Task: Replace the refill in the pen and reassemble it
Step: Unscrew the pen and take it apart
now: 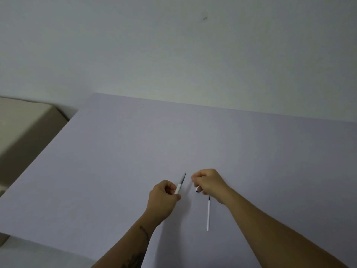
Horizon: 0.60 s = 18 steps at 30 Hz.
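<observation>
Left hand (164, 194): fingers closed around a white pen body (180, 184), its grey pointed tip angled up and away, lifted off the surface.
Right hand (209, 183): fingers curled shut on a small white piece (197, 189) with a dark end; what the part is cannot be told.
Gap between hands: small, pen tip and right fingers near but apart.
Refill (208, 214): thin white tube with a dark upper end, lying on the worktop just below the right hand.
Worktop (116, 151): pale lilac-grey, plain.
Forearms: bare, dark markings on the left.
Backdrop: white wall (173, 45); beige furniture (25, 128) at left.
</observation>
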Each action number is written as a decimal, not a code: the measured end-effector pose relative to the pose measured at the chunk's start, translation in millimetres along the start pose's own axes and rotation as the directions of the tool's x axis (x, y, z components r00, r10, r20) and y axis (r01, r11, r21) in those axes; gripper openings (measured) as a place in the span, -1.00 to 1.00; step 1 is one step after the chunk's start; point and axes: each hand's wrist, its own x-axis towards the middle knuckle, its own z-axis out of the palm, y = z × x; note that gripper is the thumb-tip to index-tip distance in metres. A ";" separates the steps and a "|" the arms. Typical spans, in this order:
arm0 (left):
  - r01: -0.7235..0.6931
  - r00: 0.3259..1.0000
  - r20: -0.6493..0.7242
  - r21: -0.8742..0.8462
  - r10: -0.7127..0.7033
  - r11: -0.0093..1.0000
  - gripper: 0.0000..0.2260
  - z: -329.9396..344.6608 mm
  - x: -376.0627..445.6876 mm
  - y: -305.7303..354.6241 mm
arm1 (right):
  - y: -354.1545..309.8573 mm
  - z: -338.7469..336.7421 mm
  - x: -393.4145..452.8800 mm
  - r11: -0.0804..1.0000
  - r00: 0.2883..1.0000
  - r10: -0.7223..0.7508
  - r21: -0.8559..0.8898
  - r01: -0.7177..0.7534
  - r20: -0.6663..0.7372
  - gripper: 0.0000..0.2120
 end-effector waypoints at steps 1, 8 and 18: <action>-0.019 1.000 0.002 0.004 0.018 1.000 -0.88 3.8 -1.0 3.2 | -1.8 1.1 -5.5 0.995 0.999 0.032 0.096 -0.036 0.042 -0.90; -0.106 0.992 0.062 -0.005 0.106 0.994 -0.87 22.0 -6.5 21.2 | -1.9 -11.9 -21.5 0.931 0.998 0.025 0.363 -0.046 0.062 -0.89; -0.123 0.963 0.239 -0.003 0.120 0.992 -0.88 24.4 -11.7 40.3 | -2.7 -50.9 -30.7 0.975 0.989 -0.078 0.217 0.049 0.127 -0.82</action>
